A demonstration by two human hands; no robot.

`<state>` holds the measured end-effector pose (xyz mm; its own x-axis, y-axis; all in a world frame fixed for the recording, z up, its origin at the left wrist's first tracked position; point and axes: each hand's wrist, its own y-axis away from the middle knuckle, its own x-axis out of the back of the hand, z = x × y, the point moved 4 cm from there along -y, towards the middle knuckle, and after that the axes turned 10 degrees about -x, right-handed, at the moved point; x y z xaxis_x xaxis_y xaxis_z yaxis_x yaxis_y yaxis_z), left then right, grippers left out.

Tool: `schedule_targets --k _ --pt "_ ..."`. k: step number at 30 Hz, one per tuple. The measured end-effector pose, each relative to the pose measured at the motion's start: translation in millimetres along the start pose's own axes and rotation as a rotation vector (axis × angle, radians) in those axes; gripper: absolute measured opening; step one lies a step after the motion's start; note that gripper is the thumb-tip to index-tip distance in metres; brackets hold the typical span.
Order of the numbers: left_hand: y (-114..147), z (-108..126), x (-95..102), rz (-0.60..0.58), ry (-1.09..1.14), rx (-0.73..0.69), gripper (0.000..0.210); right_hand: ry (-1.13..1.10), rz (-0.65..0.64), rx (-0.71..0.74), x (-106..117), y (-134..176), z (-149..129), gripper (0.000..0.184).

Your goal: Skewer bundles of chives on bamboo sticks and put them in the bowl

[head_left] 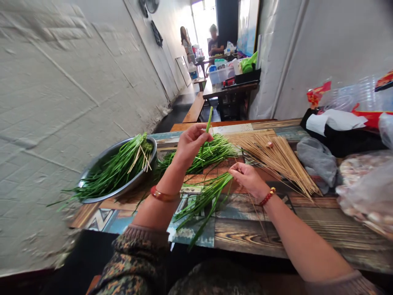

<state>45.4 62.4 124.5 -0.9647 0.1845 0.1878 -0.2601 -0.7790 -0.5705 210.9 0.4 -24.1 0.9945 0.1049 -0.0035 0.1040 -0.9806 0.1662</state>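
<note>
My left hand [190, 144] is raised over the table, its fingers pinching a green garlic chive stalk [209, 119] that points up. Lower and to the right, my right hand [248, 177] grips the pale ends of a small bunch of garlic chives [207, 198], whose leaves hang toward the table's front edge. A thin bamboo skewer [256, 213] is also in that hand, slanting down below it. Behind my hands lies a loose pile of chives [216, 149]. To the right, many bamboo skewers [291, 164] are spread out, with a small pinkish piece [269, 144] on top.
A metal basin [135, 183] on the left holds skewered chives. Plastic bags [317, 162], one with garlic-like bulbs [357, 184], crowd the right side of the wooden table [245, 231]. A wall stands close left. Farther back are another table with bins [221, 76] and two people.
</note>
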Motion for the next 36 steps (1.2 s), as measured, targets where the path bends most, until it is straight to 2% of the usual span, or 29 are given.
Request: schedule_targets --k 4,7,10,14,20,36 --pt "7 14 11.0 -0.043 -0.400 -0.107 0.023 -0.052 0.001 -0.027 -1 2 -1 0.032" --pt "27 2 9.7 -0.174 -0.591 -0.088 0.017 -0.097 0.006 -0.031 -2 3 -2 0.032" --pt "55 -24 -1.2 -0.328 -0.556 0.039 0.013 -0.127 0.016 -0.028 -1 3 -2 0.032" --pt "83 -47 -19.3 -0.405 -0.365 0.189 0.017 -0.138 0.021 -0.021 -1 1 0 0.032" --pt "90 -55 -30.9 -0.342 -0.217 0.270 0.015 -0.135 0.039 -0.016 0 1 0 0.031" --pt "95 -62 -34.3 -0.333 -0.326 0.280 0.010 -0.101 0.108 0.004 -1 -3 6 0.033"
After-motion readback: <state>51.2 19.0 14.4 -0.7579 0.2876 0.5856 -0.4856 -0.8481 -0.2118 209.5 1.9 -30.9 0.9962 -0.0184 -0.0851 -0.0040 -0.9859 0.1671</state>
